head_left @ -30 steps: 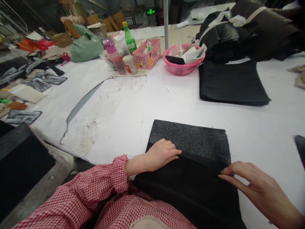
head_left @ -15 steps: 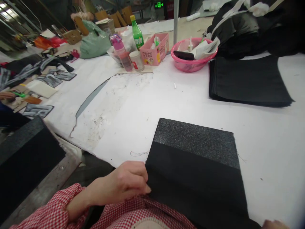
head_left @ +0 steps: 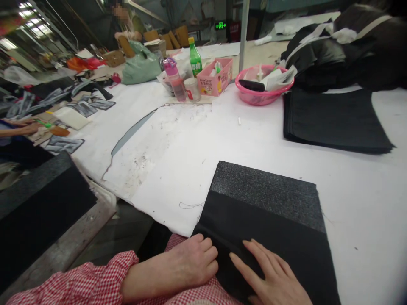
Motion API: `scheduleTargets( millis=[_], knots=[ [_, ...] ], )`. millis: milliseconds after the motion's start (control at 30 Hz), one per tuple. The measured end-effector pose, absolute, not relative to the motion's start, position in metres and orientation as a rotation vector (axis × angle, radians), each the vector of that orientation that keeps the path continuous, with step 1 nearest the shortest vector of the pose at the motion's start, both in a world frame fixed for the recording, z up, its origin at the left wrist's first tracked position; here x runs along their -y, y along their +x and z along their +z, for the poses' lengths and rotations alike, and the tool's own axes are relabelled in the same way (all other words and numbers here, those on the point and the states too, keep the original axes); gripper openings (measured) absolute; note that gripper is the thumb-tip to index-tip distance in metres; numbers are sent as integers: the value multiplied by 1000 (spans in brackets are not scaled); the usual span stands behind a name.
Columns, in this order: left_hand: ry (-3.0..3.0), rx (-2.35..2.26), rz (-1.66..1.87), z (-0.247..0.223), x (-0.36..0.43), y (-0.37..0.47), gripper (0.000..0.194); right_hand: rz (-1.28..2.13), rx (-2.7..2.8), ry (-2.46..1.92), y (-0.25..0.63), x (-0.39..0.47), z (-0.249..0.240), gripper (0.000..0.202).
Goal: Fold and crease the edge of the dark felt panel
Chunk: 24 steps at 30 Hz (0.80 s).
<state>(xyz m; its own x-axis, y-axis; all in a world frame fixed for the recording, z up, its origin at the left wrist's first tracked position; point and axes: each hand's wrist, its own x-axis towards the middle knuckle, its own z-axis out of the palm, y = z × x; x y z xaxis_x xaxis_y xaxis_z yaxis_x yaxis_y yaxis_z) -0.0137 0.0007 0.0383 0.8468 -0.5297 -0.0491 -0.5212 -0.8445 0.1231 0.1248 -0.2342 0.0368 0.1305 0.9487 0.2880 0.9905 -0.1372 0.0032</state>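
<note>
A black fabric piece (head_left: 273,233) lies at the near edge of the white table (head_left: 197,144), over a grey textured piece (head_left: 267,188) whose far strip shows. My left hand (head_left: 190,262) rests curled at the black fabric's near left edge, fingers closed against it; whether it pinches the cloth I cannot tell. My right hand (head_left: 270,275) lies flat on the black fabric, fingers spread and pointing left, close beside the left hand.
A stack of black fabric (head_left: 333,120) lies at the right, dark garments (head_left: 343,51) piled behind it. A pink basin (head_left: 263,91), pink box (head_left: 214,78), green bottle (head_left: 195,59) and pink bottle (head_left: 175,80) stand farther back. Another person's hand (head_left: 19,127) works at the left.
My left hand slid back from the fabric's fold line to its near left edge. My right hand left the right corner, dropped out of view, and now lies flat beside the left.
</note>
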Motion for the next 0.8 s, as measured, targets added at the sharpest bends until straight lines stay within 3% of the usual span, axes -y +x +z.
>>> scheduleTargets(
  millis=[233, 467, 500, 600, 633, 800],
  knots=[
    [2973, 827, -146, 21, 7, -21, 18, -330, 2016, -2092, 122, 232, 16, 33],
    [2813, 719, -354, 76, -9, 1, 16, -212, 1562, -2060, 93, 224, 2, 38],
    [2814, 651, -314, 79, -11, 7, 20, -203, 1555, -2045, 91, 223, 0, 38],
    [2863, 577, -248, 68, -9, 22, 67, -198, 1553, -2009, 89, 223, -4, 39],
    [2874, 602, -265, 60, -7, 25, 73, -212, 1560, -2004, 89, 223, -6, 39],
    [2903, 668, -227, 29, 5, 18, 39, -264, 1628, -2012, 89, 223, -9, 35]
  ],
)
